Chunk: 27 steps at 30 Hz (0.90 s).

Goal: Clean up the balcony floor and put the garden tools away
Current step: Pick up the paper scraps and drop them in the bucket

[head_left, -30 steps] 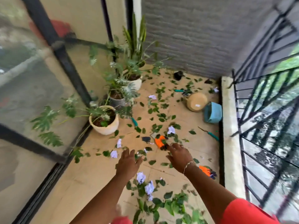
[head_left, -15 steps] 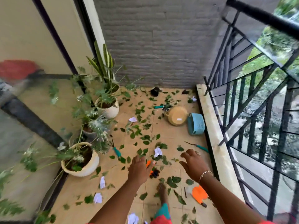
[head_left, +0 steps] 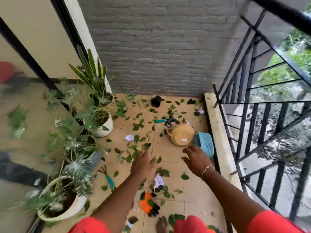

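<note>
Head view: left hand [head_left: 143, 163] and right hand [head_left: 196, 158], fingers spread and empty, now reach past orange glove [head_left: 147, 203] toward tan basket [head_left: 181, 135]; nothing collected yet.

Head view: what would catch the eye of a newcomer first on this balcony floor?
All over the tiled floor lie green leaves and crumpled paper scraps. Near the right kerb a tan basket lies tipped over, beside a blue basket. In the foreground the left hand and right hand reach out open, with an orange glove below them.
</note>
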{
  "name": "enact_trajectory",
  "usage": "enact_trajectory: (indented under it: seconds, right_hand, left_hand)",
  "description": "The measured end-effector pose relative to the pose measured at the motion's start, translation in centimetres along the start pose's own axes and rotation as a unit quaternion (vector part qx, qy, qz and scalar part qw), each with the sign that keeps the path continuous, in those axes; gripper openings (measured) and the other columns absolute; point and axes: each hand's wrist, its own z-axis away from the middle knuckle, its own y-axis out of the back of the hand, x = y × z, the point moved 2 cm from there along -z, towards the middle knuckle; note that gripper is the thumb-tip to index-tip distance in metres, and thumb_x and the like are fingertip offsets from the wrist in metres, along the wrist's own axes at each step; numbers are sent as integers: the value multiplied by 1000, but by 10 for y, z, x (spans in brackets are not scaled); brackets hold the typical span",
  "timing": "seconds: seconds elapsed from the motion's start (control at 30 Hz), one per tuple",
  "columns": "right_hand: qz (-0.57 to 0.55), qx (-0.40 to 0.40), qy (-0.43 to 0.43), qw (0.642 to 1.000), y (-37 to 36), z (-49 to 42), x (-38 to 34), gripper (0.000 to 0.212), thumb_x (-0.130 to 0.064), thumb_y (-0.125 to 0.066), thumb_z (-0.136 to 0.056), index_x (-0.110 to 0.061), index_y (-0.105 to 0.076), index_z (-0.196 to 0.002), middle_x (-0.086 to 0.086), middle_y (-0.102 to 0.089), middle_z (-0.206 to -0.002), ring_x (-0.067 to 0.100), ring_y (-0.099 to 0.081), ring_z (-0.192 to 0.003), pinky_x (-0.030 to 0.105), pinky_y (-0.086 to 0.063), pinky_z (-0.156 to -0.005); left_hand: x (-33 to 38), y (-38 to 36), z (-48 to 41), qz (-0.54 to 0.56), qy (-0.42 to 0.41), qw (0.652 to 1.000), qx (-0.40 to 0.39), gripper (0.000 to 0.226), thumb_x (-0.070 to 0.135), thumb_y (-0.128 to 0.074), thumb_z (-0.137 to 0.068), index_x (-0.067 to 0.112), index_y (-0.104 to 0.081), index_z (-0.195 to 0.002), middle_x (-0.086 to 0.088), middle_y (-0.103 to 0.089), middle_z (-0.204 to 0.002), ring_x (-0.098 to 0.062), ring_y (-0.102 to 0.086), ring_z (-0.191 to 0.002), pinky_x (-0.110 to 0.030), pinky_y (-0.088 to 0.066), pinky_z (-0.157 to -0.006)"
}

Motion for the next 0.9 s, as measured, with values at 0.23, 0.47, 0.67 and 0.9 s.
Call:
enact_trajectory:
  seconds: [0.23,0.47,0.67,0.9]
  right_hand:
    - [16,-48,-14,999,8,-101,30,40,-38,-46,-93,-19,-50,-128,9,-45,-130,30,-46,-118,35,-42,-96]
    - [-5,-64,-5,998,34,-245,75,38,-33,-48,-93,-20,-49,-129,9,-43,-132,32,-49,-115,35,-41,-96]
    - [-6,-51,27,998,72,-352,122,35,-23,-57,-86,-10,-59,-118,19,-53,-118,40,-55,-104,42,-45,-92]
    - [21,-93,30,995,102,-445,124,39,-35,-45,-94,-16,-49,-129,11,-46,-129,30,-50,-114,34,-43,-95]
  left_hand:
    - [22,33,-87,-6,-9,1000,1,62,47,-36,-98,10,-28,-146,-14,-29,-150,-29,-29,-136,-34,-32,-106]
    - [54,64,-194,-25,12,999,-28,57,48,-39,-97,12,-37,-140,-11,-37,-144,-27,-35,-132,-31,-36,-101]
    - [94,118,-283,-35,32,998,-35,59,47,-40,-97,8,-35,-141,-11,-33,-146,-25,-30,-135,-32,-35,-104]
    - [120,165,-360,-20,44,999,-7,62,46,-39,-98,8,-28,-145,-11,-27,-150,-26,-28,-137,-34,-33,-107]
